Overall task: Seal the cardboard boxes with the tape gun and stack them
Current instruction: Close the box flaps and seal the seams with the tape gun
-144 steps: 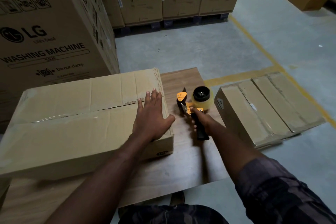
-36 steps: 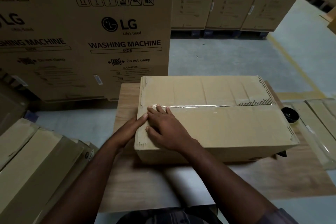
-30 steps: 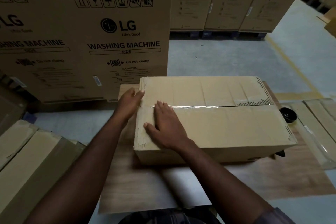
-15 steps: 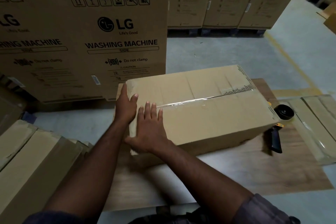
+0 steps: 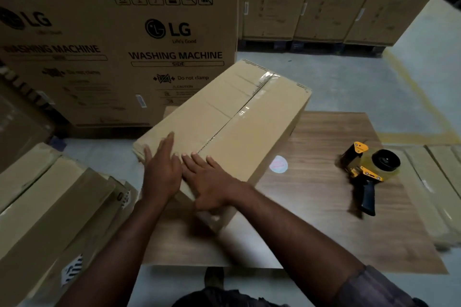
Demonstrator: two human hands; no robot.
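Note:
A long plain cardboard box point(image 5: 262, 117) lies turned diagonally on the wooden board point(image 5: 324, 197), clear tape running along its top seam. My left hand point(image 5: 162, 169) lies flat on the box's near left end with fingers straight. Beside it, my right hand point(image 5: 209, 179) presses flat on the same end next to the seam. The yellow and black tape gun point(image 5: 369, 172) rests on the board to the right, away from both hands.
Large LG washing machine cartons point(image 5: 119, 40) stand close behind the board, with more point(image 5: 324, 0) at the back. Sealed boxes point(image 5: 37, 207) lie at the left and flat boxes point(image 5: 439, 189) at the right. A yellow floor line point(image 5: 421, 97) runs at the right.
The box has swung round on the board from lying crosswise to diagonal, its far end now pointing away. Both hands stayed flat on its near end. The tape gun came fully into view.

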